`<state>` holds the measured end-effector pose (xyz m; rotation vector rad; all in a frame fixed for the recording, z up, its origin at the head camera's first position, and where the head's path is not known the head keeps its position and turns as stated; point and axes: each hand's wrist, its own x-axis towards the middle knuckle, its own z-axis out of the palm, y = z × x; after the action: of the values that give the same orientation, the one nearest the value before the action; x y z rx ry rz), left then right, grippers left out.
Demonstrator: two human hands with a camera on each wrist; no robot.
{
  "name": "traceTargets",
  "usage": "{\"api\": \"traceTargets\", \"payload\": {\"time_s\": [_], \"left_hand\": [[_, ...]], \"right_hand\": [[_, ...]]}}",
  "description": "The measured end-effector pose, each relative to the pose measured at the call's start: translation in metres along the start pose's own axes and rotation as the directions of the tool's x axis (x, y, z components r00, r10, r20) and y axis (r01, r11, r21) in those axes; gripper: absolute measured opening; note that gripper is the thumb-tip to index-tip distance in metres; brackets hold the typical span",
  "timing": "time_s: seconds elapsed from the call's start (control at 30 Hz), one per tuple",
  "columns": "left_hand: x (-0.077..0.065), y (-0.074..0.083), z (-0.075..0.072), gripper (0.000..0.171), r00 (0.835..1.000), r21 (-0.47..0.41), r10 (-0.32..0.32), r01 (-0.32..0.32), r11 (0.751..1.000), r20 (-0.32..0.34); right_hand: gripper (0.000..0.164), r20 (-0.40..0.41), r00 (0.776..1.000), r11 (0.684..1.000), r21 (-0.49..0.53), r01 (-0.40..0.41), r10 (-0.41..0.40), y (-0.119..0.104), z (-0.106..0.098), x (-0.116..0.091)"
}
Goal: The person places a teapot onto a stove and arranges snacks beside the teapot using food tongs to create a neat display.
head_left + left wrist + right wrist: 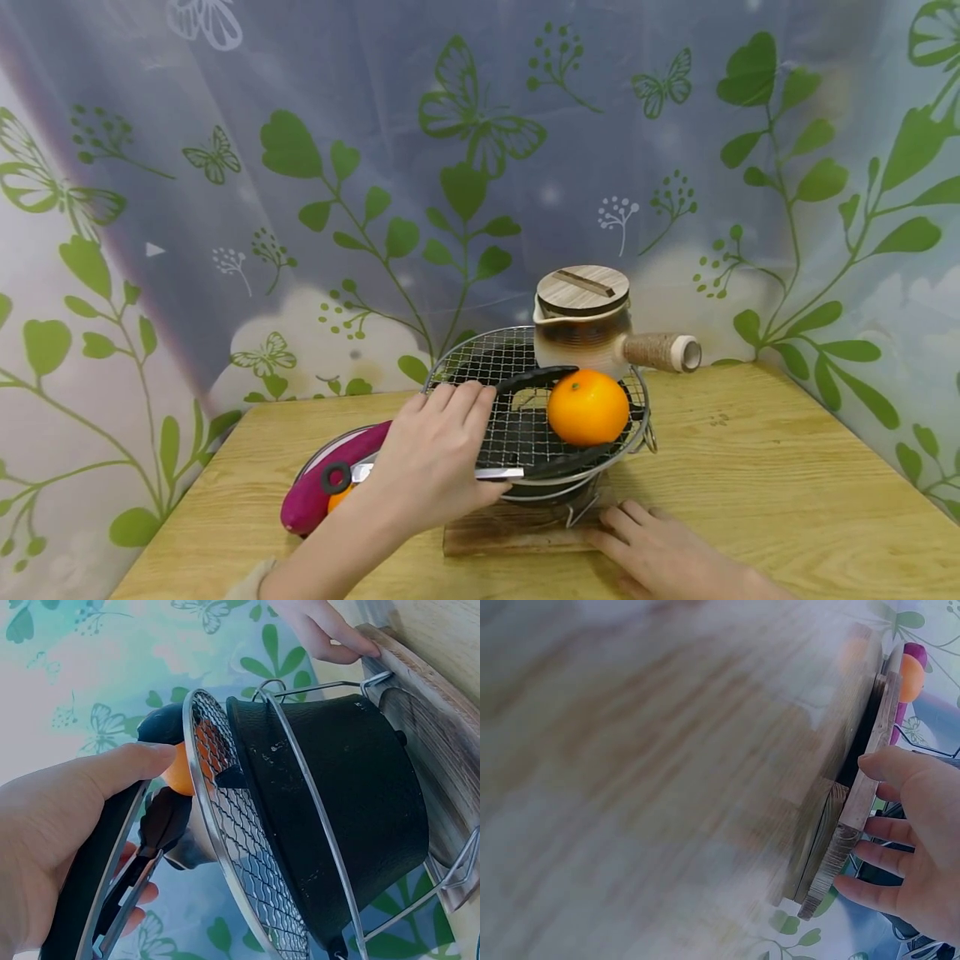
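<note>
My left hand (438,454) grips a pair of tongs (501,473) with metal arms and black tips. The tips lie on either side of an orange (588,408), which sits on the round wire mesh (498,354) of a tabletop grill. Below the mesh is the grill's black bowl (330,802), held in a wire frame. With fingers spread and relaxed, my right hand (667,550) touches the wooden base board (517,537) at its front right corner; in the right wrist view the thumb (881,761) rests along the board's edge.
Behind the orange, a small teapot (588,337) with a wooden lid stands on the mesh, its wrapped handle pointing right. Left of the grill lies a purple eggplant (303,500) on a plate, beside another orange (339,498). A patterned curtain (360,167) hangs behind the table.
</note>
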<state>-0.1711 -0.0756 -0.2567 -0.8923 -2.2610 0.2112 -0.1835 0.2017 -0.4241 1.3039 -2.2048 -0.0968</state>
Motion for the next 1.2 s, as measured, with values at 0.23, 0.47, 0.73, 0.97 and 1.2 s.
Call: {"api": "traceTargets", "payload": {"time_s": [0.23,0.47,0.73,0.97,1.2], "left_hand": [[0.0002,-0.0008,-0.0032,0.085,1.000,-0.001,-0.004,0.004,1.000,0.026],[0.0001,-0.0016,-0.0060,0.084,1.000,-0.005,0.000,0.000,1.000,0.021],[-0.0014,-0.0009,-0.0080,0.085,0.999,-0.014,-0.004,0.004,1.000,0.033],[-0.0014,-0.0015,-0.0060,0.085,0.999,-0.028,-0.007,0.008,1.000,0.038],[-0.0015,-0.0023,-0.0043,0.084,1.000,-0.049,-0.006,0.007,0.999,0.018]], "right_hand": [[0.052,0.027,1.000,1.000,0.020,-0.007,0.006,0.0000,0.0001,-0.0004],[0.052,-0.008,1.000,1.000,-0.007,0.012,-0.012,0.0011,0.0003,-0.0002],[0.053,-0.010,1.000,1.000,0.023,0.019,-0.019,0.0014,0.0010,-0.0002],[0.051,-0.016,1.000,0.999,0.019,0.026,-0.026,0.0018,0.0019,-0.0009],[0.050,-0.007,1.000,1.000,0.016,0.016,-0.016,0.0009,0.0017,0.0000]]}}
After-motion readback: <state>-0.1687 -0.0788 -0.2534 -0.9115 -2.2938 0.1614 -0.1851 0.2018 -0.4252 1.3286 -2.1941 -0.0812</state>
